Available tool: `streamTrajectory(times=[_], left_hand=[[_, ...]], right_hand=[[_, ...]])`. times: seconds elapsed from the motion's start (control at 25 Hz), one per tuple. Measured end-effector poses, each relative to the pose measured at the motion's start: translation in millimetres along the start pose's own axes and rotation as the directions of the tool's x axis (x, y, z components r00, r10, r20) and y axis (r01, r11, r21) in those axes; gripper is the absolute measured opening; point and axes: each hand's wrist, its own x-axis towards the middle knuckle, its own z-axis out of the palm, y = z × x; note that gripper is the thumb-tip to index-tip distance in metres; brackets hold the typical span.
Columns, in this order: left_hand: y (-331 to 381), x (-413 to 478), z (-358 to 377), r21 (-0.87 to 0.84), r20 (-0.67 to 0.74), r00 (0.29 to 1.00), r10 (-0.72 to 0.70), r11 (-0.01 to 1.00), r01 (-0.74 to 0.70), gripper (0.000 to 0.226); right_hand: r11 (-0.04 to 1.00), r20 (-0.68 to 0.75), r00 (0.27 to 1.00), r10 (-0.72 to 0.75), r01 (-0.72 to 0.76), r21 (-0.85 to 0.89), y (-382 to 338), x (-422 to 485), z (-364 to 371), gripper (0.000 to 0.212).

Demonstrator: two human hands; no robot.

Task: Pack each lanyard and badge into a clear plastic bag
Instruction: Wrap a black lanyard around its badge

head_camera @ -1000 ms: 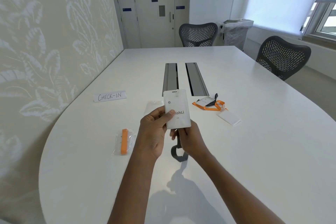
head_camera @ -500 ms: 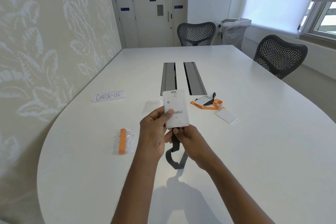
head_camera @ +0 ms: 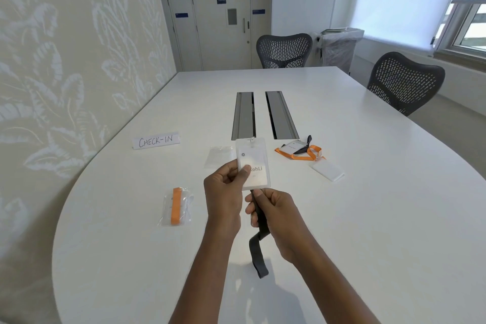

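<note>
My left hand (head_camera: pixel 224 192) holds a white badge (head_camera: pixel 253 163) upright above the table, thumb across its front. Just below it, my right hand (head_camera: pixel 273 214) grips the badge's dark grey lanyard (head_camera: pixel 259 252), whose loop hangs down under my fingers. An empty clear plastic bag (head_camera: pixel 219 156) lies flat on the table behind the badge. To the left lies a packed clear bag (head_camera: pixel 176 206) with an orange lanyard inside. To the right lie an orange lanyard (head_camera: pixel 302 153) with a badge and a dark strap, and another white badge (head_camera: pixel 327 169).
A "CHECK-IN" paper sign (head_camera: pixel 156 141) lies at the left of the white table (head_camera: pixel 368 218). Two grey cable slots (head_camera: pixel 263 114) run down the table's middle. Two dark mesh chairs (head_camera: pixel 405 81) stand at the far end and right side.
My right hand has slid down along the dark lanyard, drawing the strap out, so its loop now hangs longer below my hands. The badge stays in my left hand.
</note>
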Motion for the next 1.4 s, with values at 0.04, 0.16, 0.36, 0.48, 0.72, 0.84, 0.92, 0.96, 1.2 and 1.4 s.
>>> streamTrajectory(times=[0.04,0.16,0.36,0.48,0.72,0.84,0.92,0.96,1.2,1.4], left_hand=[[-2.5,-2.1,-0.4,0.033,0.009,0.999,0.041,0.999,-0.041,0.024],[-6.6,-6.6,-0.6,0.15,0.015,0.992,0.122,0.981,-0.123,0.019],[-8.3,-14.7,1.4,0.39,0.01,0.96,0.281,0.883,-0.262,0.014],[-11.4,-16.8,-2.0,0.462,0.044,0.938,0.345,0.825,-0.325,0.013],[-18.2,-15.0,-12.2,0.523,0.087,0.935,0.343,0.783,-0.336,0.023],[-22.6,-14.0,-19.9,0.532,0.128,0.941,0.315,0.779,-0.333,0.028],[-25.3,-15.1,-23.7,0.514,0.181,0.941,0.286,0.788,-0.338,0.03],[-26.3,-15.9,-25.4,0.502,0.21,0.937,0.281,0.791,-0.349,0.03],[-24.9,-17.3,-32.1,0.371,0.388,0.918,0.085,0.897,-0.24,0.027],[-28.0,-13.3,-46.3,0.332,0.377,0.926,-0.025,0.937,-0.111,0.026]], right_hand=[[0.999,-0.02,0.999,0.037,-0.038,-0.008,0.0,0.6,-0.6,0.038],[0.979,-0.081,0.995,0.059,-0.073,-0.189,-2.1,1.7,-3.6,0.03],[0.539,-0.045,0.97,-0.239,0.094,-0.837,-11.2,1.4,-10.6,0.024],[0.321,0.069,0.931,-0.358,0.192,-0.927,-20.8,3.1,-14.3,0.005],[0.094,0.14,0.873,-0.466,0.207,-0.974,-51.9,12.7,-34.6,0.017],[0.079,0.137,0.84,-0.524,0.208,-0.975,-64.2,20.1,-44.5,0.016],[0.105,0.126,0.824,-0.552,0.218,-0.97,-70.2,25.0,-51.0,0.017],[0.136,0.11,0.816,-0.568,0.224,-0.965,-72.3,27.7,-54.1,0.016],[0.332,0.073,0.857,-0.509,0.274,-0.903,-74.3,45.0,-67.3,0.006],[0.498,0.227,0.896,-0.382,0.406,-0.766,-96.3,50.0,-94.4,0.014]])
